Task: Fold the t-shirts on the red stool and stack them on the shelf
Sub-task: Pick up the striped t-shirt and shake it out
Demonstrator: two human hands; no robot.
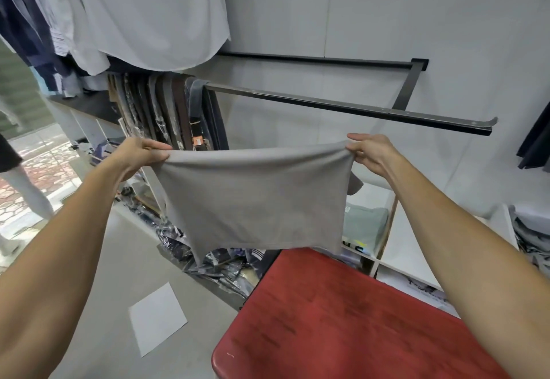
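Pinching a grey shirt (253, 197) by its top corners, left hand (143, 155) and right hand (372, 155), above the stool's (342, 319) far edge. Hanging soft, light, limp; likely needing corner grips.

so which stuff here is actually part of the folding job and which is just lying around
Part of the job:
- grey t-shirt, held up in the air
- left hand and right hand, each gripping a top corner
- red stool
- shelf holding a folded garment

Lying about:
- white paper on the floor
- belts on the rail
- hanging white shirt
- bagged clothes on the floor
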